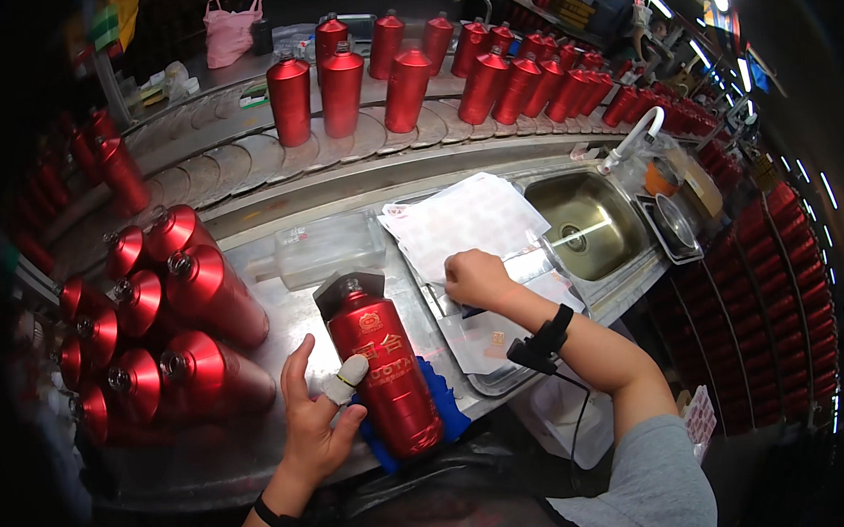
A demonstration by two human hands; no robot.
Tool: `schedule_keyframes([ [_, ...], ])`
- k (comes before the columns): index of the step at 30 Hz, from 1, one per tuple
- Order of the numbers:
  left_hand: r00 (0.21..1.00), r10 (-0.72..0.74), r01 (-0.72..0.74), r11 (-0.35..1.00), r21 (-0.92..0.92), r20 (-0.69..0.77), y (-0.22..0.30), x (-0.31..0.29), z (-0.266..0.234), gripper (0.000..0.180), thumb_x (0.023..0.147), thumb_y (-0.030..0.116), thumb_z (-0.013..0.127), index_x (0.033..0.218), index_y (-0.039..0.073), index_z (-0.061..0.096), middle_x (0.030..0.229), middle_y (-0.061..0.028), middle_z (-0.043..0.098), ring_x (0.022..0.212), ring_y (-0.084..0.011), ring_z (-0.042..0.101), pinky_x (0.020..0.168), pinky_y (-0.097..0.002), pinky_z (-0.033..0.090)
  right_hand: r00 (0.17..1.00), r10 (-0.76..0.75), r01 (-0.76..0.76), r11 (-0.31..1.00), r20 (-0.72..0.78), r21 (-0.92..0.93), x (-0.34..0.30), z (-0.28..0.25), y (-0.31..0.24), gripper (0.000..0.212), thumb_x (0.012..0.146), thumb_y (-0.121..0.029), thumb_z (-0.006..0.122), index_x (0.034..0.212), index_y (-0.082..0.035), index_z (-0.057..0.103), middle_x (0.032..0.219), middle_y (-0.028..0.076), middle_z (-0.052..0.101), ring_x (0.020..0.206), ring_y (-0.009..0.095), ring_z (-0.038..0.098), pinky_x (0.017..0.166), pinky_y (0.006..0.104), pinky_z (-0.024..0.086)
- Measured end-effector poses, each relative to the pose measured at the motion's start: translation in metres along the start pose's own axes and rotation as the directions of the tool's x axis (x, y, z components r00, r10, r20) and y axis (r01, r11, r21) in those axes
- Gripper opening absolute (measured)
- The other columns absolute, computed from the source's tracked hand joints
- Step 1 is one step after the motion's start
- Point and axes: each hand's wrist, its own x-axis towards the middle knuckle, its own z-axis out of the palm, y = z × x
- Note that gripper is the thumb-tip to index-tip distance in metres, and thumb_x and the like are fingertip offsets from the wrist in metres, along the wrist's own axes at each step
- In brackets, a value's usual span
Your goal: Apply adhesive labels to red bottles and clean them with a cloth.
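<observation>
1. Bench (282,319): stainless steel, curved by the lens, runs left to right under both hands.
2. Conveyor (235,154) behind the bench: slatted, carries a row of upright red bottles (341,91) off to the far right.
3. Sink (587,221) set into the bench at right, white tap (635,138) over it.
4. Pile of red bottles (195,294) lying on their sides at bench left, necks toward the camera.
5. Stack of white sheets (467,218) in a shallow metal tray (490,379), between the sink and the lying bottle.
6. Red bottle (385,370): on its side at bench centre, neck pointing away, resting on a blue cloth (449,405). Gold printed label faces up.
7. Clear bottle (331,249) lying flat just behind it, apart from it.
8. Left hand (316,422): fingers spread wide, holding nothing; index finger, which wears a white cot (345,379), rests against the red bottle's left side. Black band on the wrist.
9. Right hand (475,278): fingers curled down onto the white sheets, touching the top one; cannot tell if a sheet is pinched. Black strap with a cable on the wrist.
</observation>
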Motion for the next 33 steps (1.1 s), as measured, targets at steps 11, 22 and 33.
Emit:
schedule_keyframes([
  [11,1.000,0.009,-0.009,1.000,0.014,-0.009,0.001,0.004,0.003,0.043,0.090,0.037,0.063,0.127,0.015,0.064,0.149,-0.0234,0.028,0.134,-0.0408,0.031,0.111,-0.0480,0.025,0.814,0.419,-0.182,0.841,-0.403,0.509,0.038,-0.025,0.086,0.020,0.084,-0.017,0.053,0.087,0.000,0.063,0.083,0.023,0.066,0.080,0.039,0.065,0.072,0.0427,0.050],
  [22,1.000,-0.011,0.011,1.000,0.010,0.000,0.001,0.003,0.010,0.042,0.090,0.032,0.062,0.129,0.015,0.063,0.150,-0.0234,0.027,0.135,-0.0402,0.031,0.111,-0.0465,0.026,0.380,0.446,-0.074,0.888,-0.810,0.454,0.036,-0.058,0.182,0.015,0.090,-0.012,0.047,0.093,0.003,0.050,0.082,0.027,0.061,0.079,0.048,0.058,0.073,0.0507,0.045],
  [33,0.999,-0.036,0.036,0.999,-0.024,0.001,0.007,0.002,0.010,0.045,0.091,0.033,0.061,0.131,0.011,0.060,0.150,-0.0235,0.025,0.137,-0.0400,0.028,0.113,-0.0452,0.025,0.054,0.256,-0.125,0.961,-0.965,0.248,-0.020,-0.149,0.210,0.012,0.094,-0.011,0.045,0.101,-0.001,0.047,0.090,0.024,0.062,0.086,0.046,0.061,0.072,0.0513,0.046],
])
